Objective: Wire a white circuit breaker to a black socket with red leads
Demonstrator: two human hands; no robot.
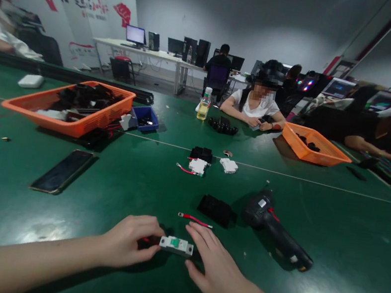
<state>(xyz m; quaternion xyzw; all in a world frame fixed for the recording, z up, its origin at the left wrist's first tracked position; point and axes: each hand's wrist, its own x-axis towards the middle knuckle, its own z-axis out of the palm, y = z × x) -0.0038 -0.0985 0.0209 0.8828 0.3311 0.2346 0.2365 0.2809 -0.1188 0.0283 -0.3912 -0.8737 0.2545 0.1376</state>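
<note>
A white miniature circuit breaker [176, 246] with a green switch lies on the green table between my hands. My left hand [133, 240] has its thumb and fingers closed at the breaker's left end, where a bit of dark red shows between them. Around the right end my right hand [212, 263] is spread, thumb and fingers apart; whether it touches the breaker is unclear. Just beyond the right fingertips lies a short red wire [195, 220] with a ring terminal. A black block-like piece [216, 211] and a black power screwdriver [275, 226] rest farther off to the right.
Farther out are another breaker with red wires [197, 166] and a white breaker piece [229, 166]. A phone [64, 171], an orange basket [66, 126] and a blue bin [145, 120] are at left. Across the table a person [256, 104] sits near a bottle [204, 105] and another orange basket [316, 146].
</note>
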